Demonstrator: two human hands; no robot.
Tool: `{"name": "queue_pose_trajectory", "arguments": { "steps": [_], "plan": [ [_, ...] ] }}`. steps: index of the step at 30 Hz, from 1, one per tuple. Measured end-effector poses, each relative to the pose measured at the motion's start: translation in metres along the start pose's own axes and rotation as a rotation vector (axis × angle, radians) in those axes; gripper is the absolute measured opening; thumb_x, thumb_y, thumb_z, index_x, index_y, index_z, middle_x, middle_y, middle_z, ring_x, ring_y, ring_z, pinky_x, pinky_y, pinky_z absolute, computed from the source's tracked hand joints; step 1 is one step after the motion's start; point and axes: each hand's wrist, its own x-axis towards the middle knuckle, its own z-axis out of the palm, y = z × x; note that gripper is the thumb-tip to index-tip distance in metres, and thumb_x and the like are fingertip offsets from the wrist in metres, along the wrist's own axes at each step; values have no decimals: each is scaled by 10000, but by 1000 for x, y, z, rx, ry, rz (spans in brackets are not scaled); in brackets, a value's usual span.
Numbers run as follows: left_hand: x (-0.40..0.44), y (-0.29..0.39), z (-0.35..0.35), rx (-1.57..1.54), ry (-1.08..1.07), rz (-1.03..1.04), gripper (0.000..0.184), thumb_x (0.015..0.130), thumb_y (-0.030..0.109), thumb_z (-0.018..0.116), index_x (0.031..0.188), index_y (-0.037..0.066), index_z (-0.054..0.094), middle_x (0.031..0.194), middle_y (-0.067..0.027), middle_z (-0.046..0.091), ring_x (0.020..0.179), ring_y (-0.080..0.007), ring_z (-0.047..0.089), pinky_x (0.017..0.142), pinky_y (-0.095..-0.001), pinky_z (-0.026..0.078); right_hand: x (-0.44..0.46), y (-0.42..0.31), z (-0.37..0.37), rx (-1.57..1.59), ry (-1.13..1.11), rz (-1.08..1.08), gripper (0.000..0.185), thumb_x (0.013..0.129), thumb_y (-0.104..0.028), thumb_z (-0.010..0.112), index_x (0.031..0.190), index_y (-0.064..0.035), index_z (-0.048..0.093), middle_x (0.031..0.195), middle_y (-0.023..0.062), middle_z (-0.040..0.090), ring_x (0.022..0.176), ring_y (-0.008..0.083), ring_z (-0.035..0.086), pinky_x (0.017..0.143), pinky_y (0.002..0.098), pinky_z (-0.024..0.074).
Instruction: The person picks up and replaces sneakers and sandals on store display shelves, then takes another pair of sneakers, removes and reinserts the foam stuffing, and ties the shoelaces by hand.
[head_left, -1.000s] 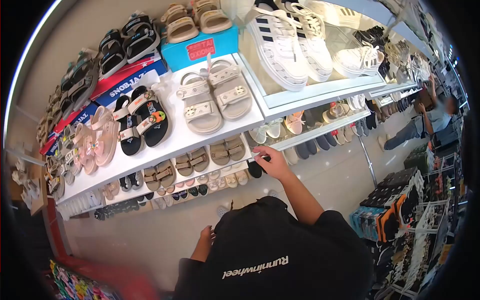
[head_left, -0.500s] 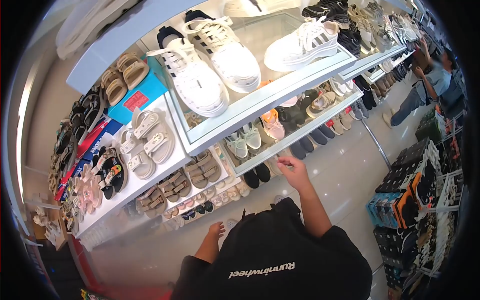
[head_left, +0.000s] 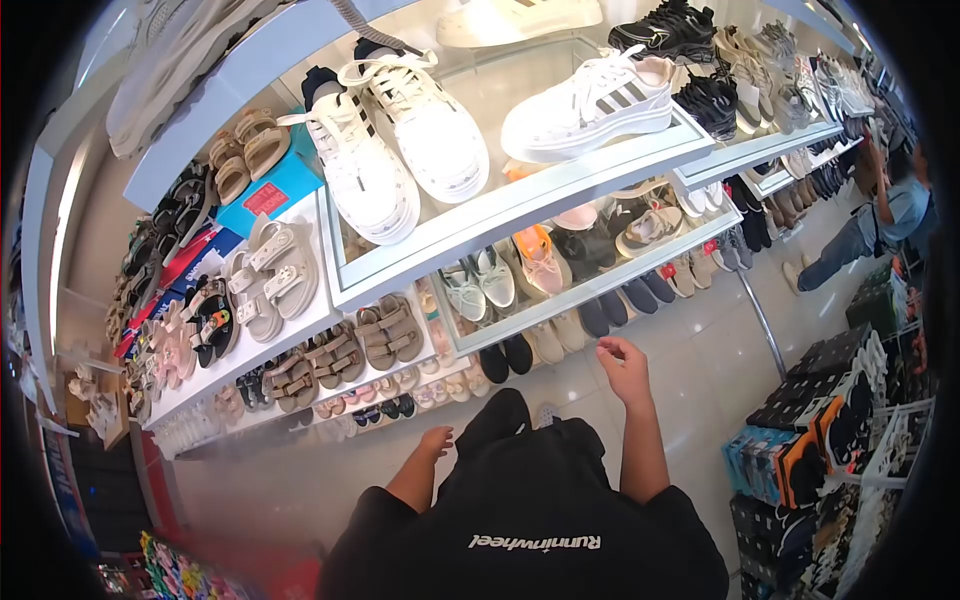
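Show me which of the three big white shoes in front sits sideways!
The right-hand white shoe, its striped side facing out; the left pair's toes point toward the front.

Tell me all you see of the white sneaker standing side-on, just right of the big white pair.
The white sneaker looks leather-like, with white laces, dark stripes along its side, a thick white sole and a pinkish collar lining. It stands upright on the glass shelf, near its pale front edge, toe pointing left in the picture. Nothing holds it.
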Motion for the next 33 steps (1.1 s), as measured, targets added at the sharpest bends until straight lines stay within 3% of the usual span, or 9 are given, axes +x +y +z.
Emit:
{"name": "queue_pose_trajectory", "arguments": {
  "steps": [7, 12, 16, 18, 20, 23, 24, 27, 33],
  "plan": [
    [0, 57, 43, 139, -105, 162, 556, 899, 414, 687, 1338, 82, 607, 1228, -99, 670, 1069, -270, 649, 878, -459, 506, 4, -27, 2, -41, -174, -68, 270, 885, -118, 759, 1107, 26, 709, 999, 96, 738, 902, 149, 680, 826, 312, 533],
    [-139, 196, 80, 362, -309, 704, 587, 955, 336, 697, 1426, 18, 545, 1175, -114, 679, 1051, -171, 640, 915, -295, 506, 33, -84, 2, 1, -220, -260, 376, 884, -122, 755, 1221, 17, 665, 1024, 109, 740, 932, 157, 692, 858, 319, 530],
    [-314, 285, 71, 71, -741, 1061, 452, 955, 170, 710, 1371, 34, 596, 1106, -58, 677, 1033, -113, 629, 911, -279, 498, 55, -183, 22, 39, -279, -481, 531, 861, -102, 773, 1344, 12, 583, 1042, 128, 736, 949, 191, 698, 895, 339, 538],
    [-361, 309, 50, 130, -484, 1506, 401, 890, 120, 761, 1267, 30, 656, 1035, -26, 672, 997, -110, 629, 867, -277, 491, 65, -223, 43, 50, -247, -645, 584, 843, -110, 795, 1365, 6, 563, 1060, 134, 727, 963, 198, 693, 891, 341, 541],
    [-387, 343, 38, 35, 148, 1741, 366, 825, 112, 801, 1164, 28, 690, 995, -26, 681, 973, -130, 633, 839, -290, 478, 80, -259, 69, 85, -201, -777, 645, 825, -133, 809, 1397, -13, 537, 1086, 147, 711, 991, 225, 683, 917, 365, 536],
    [-380, 405, 12, -75, 776, 1616, 654, 769, 244, 849, 1303, -13, 573, 1186, -152, 631, 1101, -278, 615, 979, -385, 478, 120, -294, 110, -93, -91, -881, 829, 791, -221, 831, 1477, 9, 426, 1285, 215, 604, 1205, 328, 581, 1048, 441, 459],
    [-370, 420, 0, -27, 802, 1471, 863, 760, 274, 877, 1429, -57, 444, 1373, -207, 557, 1217, -267, 586, 1029, -397, 461, 130, -299, 124, -198, -39, -864, 882, 785, -256, 839, 1493, 22, 396, 1344, 235, 565, 1268, 346, 541, 1088, 460, 428],
    [-352, 445, -13, -269, 450, 1301, 1010, 743, 293, 895, 1469, -119, 327, 1384, -260, 535, 1252, -282, 580, 1036, -403, 481, 160, -301, 149, -335, 30, -915, 1033, 733, -355, 864, 1521, 49, 332, 1447, 280, 463, 1370, 396, 447, 1143, 486, 375],
    [-338, 471, -11, -282, 311, 1503, 832, 667, 129, 930, 1341, -68, 483, 1230, -180, 667, 1071, -229, 684, 935, -352, 553, 178, -305, 167, -414, -61, -630, 1197, 656, -375, 896, 1564, 33, 232, 1497, 289, 395, 1397, 410, 417, 1145, 467, 385]
  ]
}}
